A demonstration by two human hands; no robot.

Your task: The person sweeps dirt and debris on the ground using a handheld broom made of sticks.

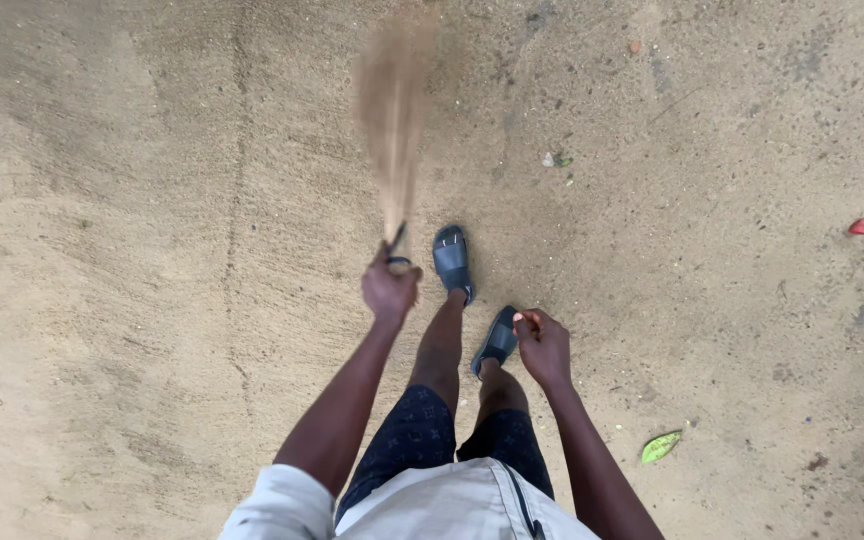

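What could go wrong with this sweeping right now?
The broom is blurred mid-swing in the left hand alone, so the grip may slip. Its swing passes close to the forward sandal, so it could flick grit onto the open foot. The green leaf and red scrap lie well off to the right and may be missed.

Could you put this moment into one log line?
left hand: grips broom, blurred | right hand: empty, loosely closed | ground: sandy | green leaf lower right

Green leaf [660,446] on sandy ground [132,200]
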